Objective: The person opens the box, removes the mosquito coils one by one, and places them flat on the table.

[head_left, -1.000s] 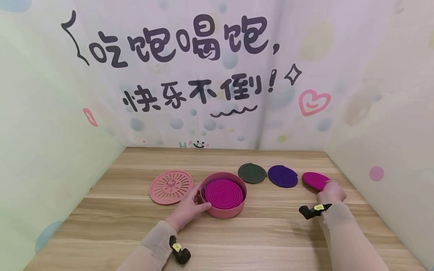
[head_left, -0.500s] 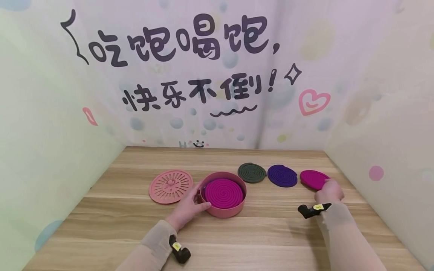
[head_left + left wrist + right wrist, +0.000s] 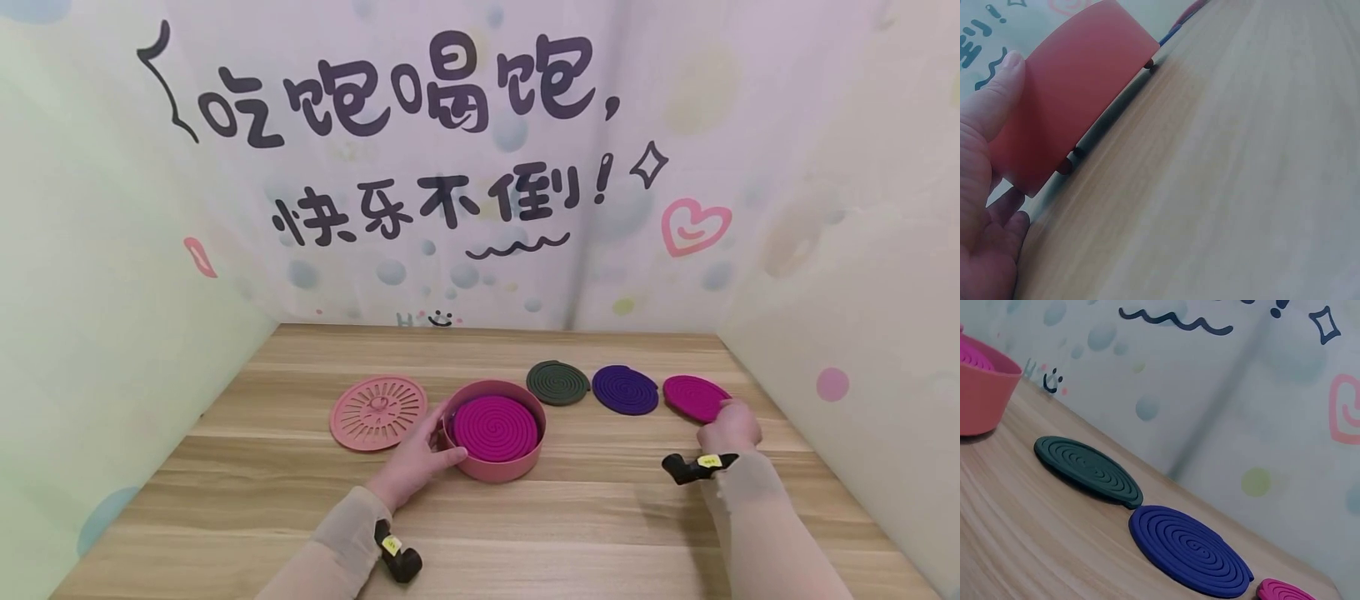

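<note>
A round pink tin-like box [image 3: 501, 472] stands on the table, a magenta mosquito coil [image 3: 495, 428] lying inside it. My left hand [image 3: 415, 461] holds the box by its left side, thumb [image 3: 999, 94] along the outer wall and the other fingers behind and low at the base. At the far right, my right hand [image 3: 731, 427] pinches the near right edge of another magenta mosquito coil [image 3: 693, 397]; its fingertips are hidden behind the hand. Only a corner of that magenta coil [image 3: 1284, 591] shows in the right wrist view, without the hand.
The pink slotted lid [image 3: 378, 413] lies left of the box. A dark green coil [image 3: 557, 383] and a blue-purple coil [image 3: 626, 390] lie flat, side by side, between box and right hand. Printed walls enclose the wooden table [image 3: 525, 542] at the back and sides.
The magenta coil at my right hand has shifted slightly left and back, and its face shows wider. My left hand and the box have stayed put.
</note>
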